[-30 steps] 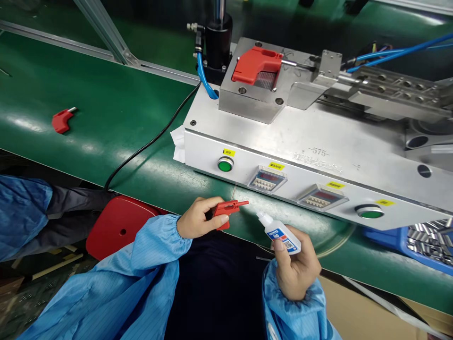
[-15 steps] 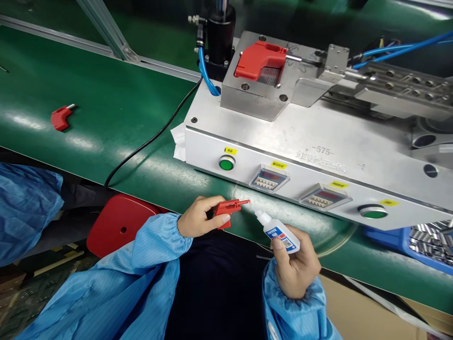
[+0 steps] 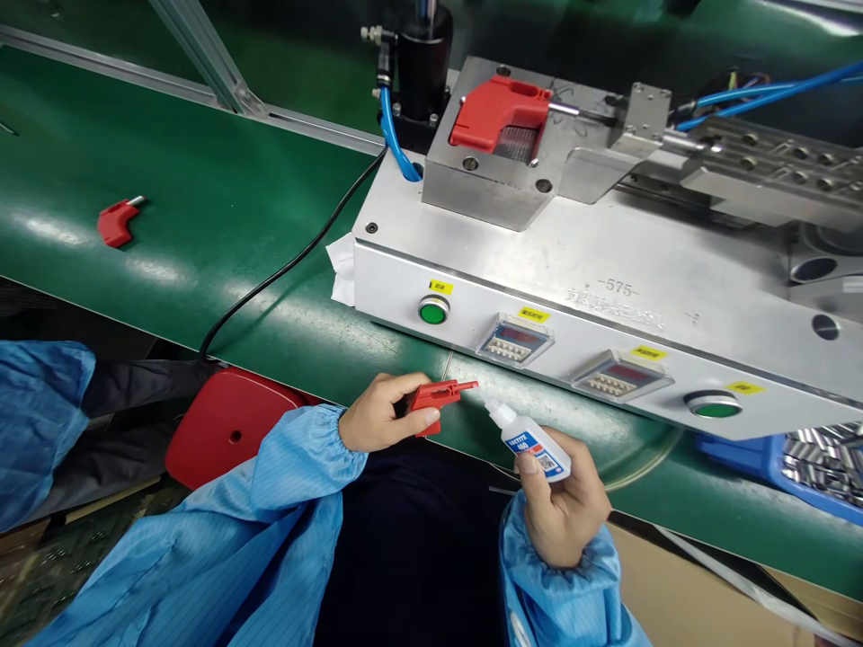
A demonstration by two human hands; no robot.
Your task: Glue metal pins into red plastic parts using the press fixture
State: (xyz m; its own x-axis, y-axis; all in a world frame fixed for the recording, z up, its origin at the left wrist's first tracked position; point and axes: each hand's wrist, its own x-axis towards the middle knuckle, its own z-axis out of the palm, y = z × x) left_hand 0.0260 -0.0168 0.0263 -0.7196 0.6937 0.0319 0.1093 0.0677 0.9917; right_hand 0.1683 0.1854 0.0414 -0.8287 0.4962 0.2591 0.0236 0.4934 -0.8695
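Between the thumb and fingers of my left hand [image 3: 384, 413] is a red plastic handle part [image 3: 431, 400], its thin peg pointing right. My right hand [image 3: 563, 499] grips a white Loctite glue bottle [image 3: 536, 442], tilted so that its nozzle points up and left at the peg's tip. Nozzle and peg are very close; I cannot tell whether they touch. Behind both hands, a similar red handle [image 3: 502, 112] sits in the metal block of a bench machine [image 3: 472, 216], with a metal rod at its right end.
Another red part with a metal pin [image 3: 117, 223] lies on the green bench [image 3: 235, 225] at left. A blue bin [image 3: 742, 454] at right holds several metal sleeves. A black cable [image 3: 303, 252] crosses the bench. A red stool [image 3: 229, 427] and another person's blue sleeve [image 3: 37, 413] are at lower left.
The glue bottle's nozzle has come slightly closer to the red peg's tip. Both hands keep their grips. The other person's sleeve at left has shifted a little left and down.
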